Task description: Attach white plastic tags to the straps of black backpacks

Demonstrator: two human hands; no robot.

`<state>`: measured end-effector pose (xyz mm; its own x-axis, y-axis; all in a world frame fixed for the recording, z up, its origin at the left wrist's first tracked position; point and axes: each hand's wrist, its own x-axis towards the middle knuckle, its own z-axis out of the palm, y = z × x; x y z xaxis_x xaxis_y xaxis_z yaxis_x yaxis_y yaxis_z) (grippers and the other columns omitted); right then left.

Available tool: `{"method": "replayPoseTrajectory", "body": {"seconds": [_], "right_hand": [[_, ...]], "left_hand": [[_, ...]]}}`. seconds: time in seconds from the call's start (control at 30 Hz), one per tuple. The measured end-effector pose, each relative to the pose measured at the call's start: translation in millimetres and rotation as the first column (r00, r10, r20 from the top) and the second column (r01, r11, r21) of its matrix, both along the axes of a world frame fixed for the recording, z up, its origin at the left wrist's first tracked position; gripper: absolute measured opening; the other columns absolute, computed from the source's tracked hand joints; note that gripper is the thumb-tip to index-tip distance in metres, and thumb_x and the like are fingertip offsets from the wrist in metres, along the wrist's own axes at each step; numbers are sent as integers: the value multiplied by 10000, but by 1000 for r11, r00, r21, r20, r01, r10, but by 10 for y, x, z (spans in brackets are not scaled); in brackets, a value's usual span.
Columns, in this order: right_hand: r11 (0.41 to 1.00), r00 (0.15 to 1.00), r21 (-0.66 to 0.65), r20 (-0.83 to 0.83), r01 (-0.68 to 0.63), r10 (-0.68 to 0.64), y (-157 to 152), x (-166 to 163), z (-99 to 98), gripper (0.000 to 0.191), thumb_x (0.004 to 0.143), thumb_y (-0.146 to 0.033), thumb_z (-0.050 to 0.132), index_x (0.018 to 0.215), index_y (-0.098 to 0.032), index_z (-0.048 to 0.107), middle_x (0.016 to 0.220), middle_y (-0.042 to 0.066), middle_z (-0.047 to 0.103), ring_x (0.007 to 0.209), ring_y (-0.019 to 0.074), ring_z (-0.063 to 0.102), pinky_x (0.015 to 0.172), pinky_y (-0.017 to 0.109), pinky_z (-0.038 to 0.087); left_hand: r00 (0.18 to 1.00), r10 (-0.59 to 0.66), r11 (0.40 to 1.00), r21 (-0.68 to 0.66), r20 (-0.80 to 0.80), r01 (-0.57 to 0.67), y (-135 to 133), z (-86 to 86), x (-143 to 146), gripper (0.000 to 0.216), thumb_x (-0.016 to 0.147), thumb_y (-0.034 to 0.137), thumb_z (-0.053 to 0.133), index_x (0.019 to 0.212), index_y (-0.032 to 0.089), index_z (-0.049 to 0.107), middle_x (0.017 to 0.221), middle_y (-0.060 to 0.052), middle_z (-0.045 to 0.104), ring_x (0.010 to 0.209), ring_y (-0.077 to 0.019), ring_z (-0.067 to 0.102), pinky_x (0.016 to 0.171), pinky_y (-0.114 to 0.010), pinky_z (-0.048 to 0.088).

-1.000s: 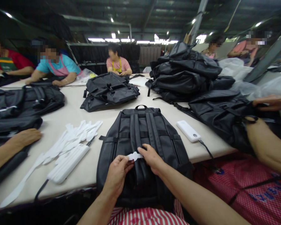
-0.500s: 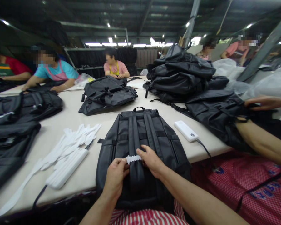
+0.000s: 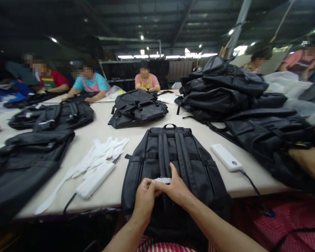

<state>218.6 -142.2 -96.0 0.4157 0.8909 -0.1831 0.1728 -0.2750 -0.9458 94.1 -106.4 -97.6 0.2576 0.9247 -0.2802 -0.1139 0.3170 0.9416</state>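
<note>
A black backpack (image 3: 152,170) lies in front of me with its shoulder straps (image 3: 165,148) facing up. A white strip with a zigzag edge (image 3: 163,180) crosses the straps on the lower half of the bag. Closed in a pinch, my left hand (image 3: 145,196) holds the strip's left end. My right hand (image 3: 179,189) is closed at the strip's right side, its thumb reaching across to my left fingertips and its index finger pointing up along the straps. Its other fingers are hidden.
Left of the backpack lie loose white strips (image 3: 107,150) and a white power bank (image 3: 96,180) with a cable. Another power bank (image 3: 225,157) lies right. More black bags (image 3: 217,91) are piled beyond. A co-worker's arm (image 3: 308,162) reaches in from the right; several people sit across the table.
The view has swung left, so things appear further right. My right thumb has come across to my left fingertips, covering part of the strip. The backpack stays in place.
</note>
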Motion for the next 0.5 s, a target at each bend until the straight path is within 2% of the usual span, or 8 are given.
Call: {"method": "replayPoseTrajectory", "body": {"seconds": [0.07, 0.13, 0.27, 0.4, 0.47, 0.5], "right_hand": [[999, 998, 7, 23, 53, -53, 21, -66, -34, 1022, 569, -404, 715, 1408, -136, 197, 1339, 164, 414, 1204, 269, 421, 988, 376, 314], [993, 993, 26, -33, 115, -115, 51, -99, -74, 915, 617, -362, 668, 1388, -121, 238, 1285, 167, 473, 1158, 264, 475, 955, 372, 361], [988, 982, 100, -156, 120, -104, 92, -83, -15, 781, 671, -302, 595, 1364, -133, 277, 1167, 139, 567, 1061, 242, 556, 859, 341, 452], [979, 993, 166, -42, 119, -113, 95, -12, 113, 789, 680, -335, 608, 1375, -193, 264, 1170, 110, 559, 1032, 235, 569, 867, 349, 451], [979, 993, 169, 9, 114, -117, 96, 39, 71, 788, 690, -361, 605, 1381, -207, 258, 1188, 107, 546, 1052, 240, 558, 880, 361, 444], [982, 992, 152, 36, 111, -118, 96, 66, 19, 779, 693, -366, 600, 1378, -203, 268, 1197, 110, 541, 1069, 246, 548, 884, 366, 443]], "left_hand": [[1000, -3, 1000, 31, 26, 2, -20, -34, 1, 217, 688, 331, 640, 668, 160, 508, 634, 8, 601, 654, -143, 611, 636, -265, 507], [999, 12, 1000, 17, 48, -12, -30, -73, -5, 218, 711, 337, 617, 669, 167, 487, 644, -1, 603, 671, -154, 617, 639, -277, 508], [991, 51, 998, -53, 127, -45, -34, -89, -7, 184, 748, 303, 577, 695, 177, 453, 681, -19, 613, 692, -155, 620, 638, -274, 500], [954, 34, 993, -114, 297, 0, -5, -14, 61, 174, 758, 276, 559, 714, 190, 414, 716, -20, 620, 680, -135, 614, 634, -253, 480], [948, 12, 988, -147, 319, 37, 5, 12, 78, 151, 769, 261, 522, 710, 198, 398, 738, -28, 626, 693, -143, 623, 654, -269, 481], [960, -16, 985, -158, 281, 62, 2, 20, 64, 137, 769, 252, 506, 703, 201, 397, 748, -35, 627, 699, -154, 627, 645, -276, 482]]}}
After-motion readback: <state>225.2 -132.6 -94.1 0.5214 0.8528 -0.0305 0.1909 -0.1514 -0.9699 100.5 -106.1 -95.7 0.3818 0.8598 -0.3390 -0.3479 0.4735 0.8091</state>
